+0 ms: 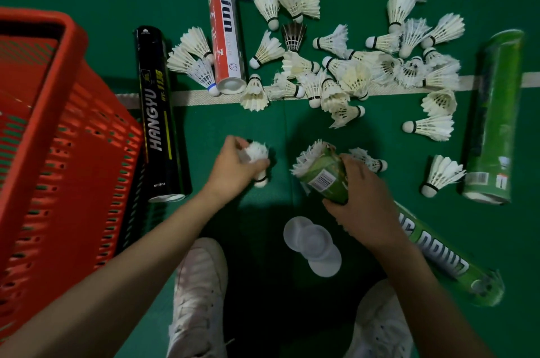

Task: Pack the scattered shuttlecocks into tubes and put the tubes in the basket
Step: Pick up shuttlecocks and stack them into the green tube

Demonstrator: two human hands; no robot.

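My right hand (365,199) grips a green tube (323,179) held upright-tilted over the green floor, with white feathers (306,157) sticking out of its open mouth. My left hand (233,166) is closed on a white shuttlecock (257,153), just left of the tube. Many white shuttlecocks (344,77) lie scattered ahead, with one dark one (293,36) among them. A red basket (52,138) stands at the left.
A black tube (159,115) lies beside the basket, a red-and-white tube (223,21) farther ahead, a green tube (493,120) at the right and another green one (447,258) under my right forearm. Clear round lids (312,243) lie between my white shoes (201,293).
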